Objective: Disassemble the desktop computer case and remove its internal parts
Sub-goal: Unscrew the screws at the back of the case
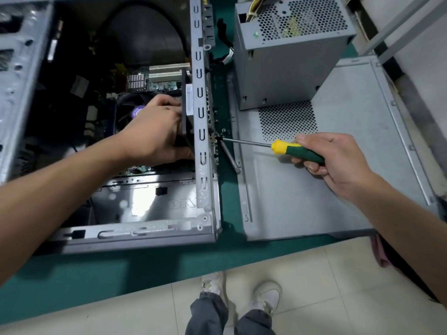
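Desktop computer case (203,117) lies open on its side on a green bench mat (135,269), interior facing up. Left hand (154,131) reaches into the case cavity, just inside the case's right-hand wall, with its fingers curled round the edge of a dark component (185,110) mounted against that wall; what exactly the fingertips grip is hidden by the hand itself. A motherboard (157,78) with white expansion slots shows farther inside the case, beyond the hand. Right hand (331,160) is outside the case, to the right of that same wall, fingers clamped round the green-and-yellow handle of a screwdriver (285,148). The shaft runs level toward the case and its tip meets the outer face of the wall at a screw point. Detached grey side panel (338,189) lies flat beside the case on the right, under the right hand. A removed power supply unit (287,56) stands on the far end of that panel, clear of the case.
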